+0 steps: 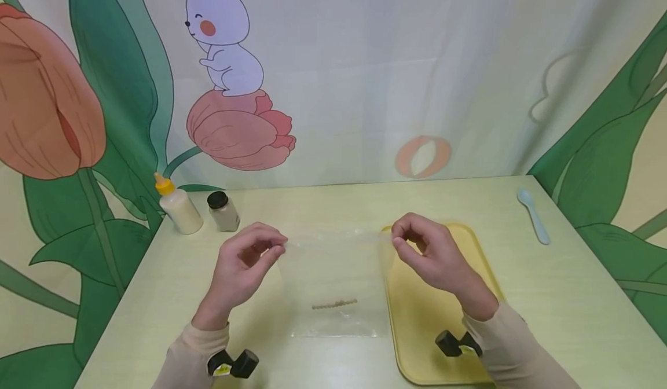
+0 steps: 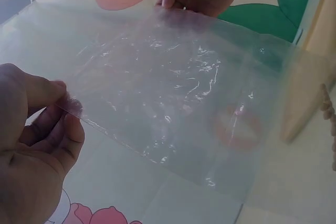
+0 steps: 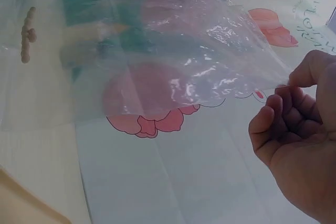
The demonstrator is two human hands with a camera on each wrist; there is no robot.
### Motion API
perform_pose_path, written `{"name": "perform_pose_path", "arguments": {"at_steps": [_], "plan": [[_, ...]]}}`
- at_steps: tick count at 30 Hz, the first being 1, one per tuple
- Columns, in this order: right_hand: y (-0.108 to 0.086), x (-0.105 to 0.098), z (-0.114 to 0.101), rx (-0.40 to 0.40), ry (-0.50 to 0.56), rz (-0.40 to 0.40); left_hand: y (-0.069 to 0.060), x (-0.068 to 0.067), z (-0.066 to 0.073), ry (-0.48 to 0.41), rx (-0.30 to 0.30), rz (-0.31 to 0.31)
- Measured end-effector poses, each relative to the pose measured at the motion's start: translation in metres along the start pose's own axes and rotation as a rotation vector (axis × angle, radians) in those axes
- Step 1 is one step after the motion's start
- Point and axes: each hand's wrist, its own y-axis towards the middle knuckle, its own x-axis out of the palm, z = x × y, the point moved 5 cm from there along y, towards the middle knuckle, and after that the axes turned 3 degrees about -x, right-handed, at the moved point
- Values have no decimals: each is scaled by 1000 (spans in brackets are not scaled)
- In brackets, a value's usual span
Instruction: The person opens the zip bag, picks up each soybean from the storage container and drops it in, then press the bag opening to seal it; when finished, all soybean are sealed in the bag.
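A clear plastic bag (image 1: 333, 267) is stretched between both hands, seen in all three views. My left hand (image 1: 247, 267) pinches its upper left corner between thumb and finger. The upper right corner is pinched by my right hand (image 1: 427, 253). Low in the bag, small round tan beads (image 1: 334, 304), several in a row, lie along a crease; their exact kind is hard to tell. In the left wrist view the bag's film (image 2: 173, 87) looks wrinkled and shiny, with the tan beads (image 2: 328, 114) at the right edge. The same row of beads (image 3: 28, 35) shows at the left of the right wrist view.
A yellow tray (image 1: 417, 331) lies under the right hand and arm. At the back left stand a squeeze bottle (image 1: 180, 209) with a yellow nozzle cap and a small jar (image 1: 224, 212) with a black lid. A pale blue spoon (image 1: 534, 218) lies at the back right.
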Motion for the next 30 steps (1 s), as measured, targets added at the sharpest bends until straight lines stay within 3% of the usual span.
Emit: {"name": "perform_pose_path", "arguments": {"at_steps": [8, 13, 20, 26, 30], "plan": [[1, 3, -1, -82, -23, 29, 0, -2, 5, 31, 67, 42], [1, 2, 0, -60, 12, 16, 0, -4, 3, 17, 38, 20], [2, 4, -2, -52, 71, -24, 2, -5, 3, 21, -8, -61], [2, 6, -2, -119, 78, -23, 12, -4, 9, 98, -7, -90], [0, 9, -3, -159, 80, -22, 22, 0, 18, 205, 28, -97]]}}
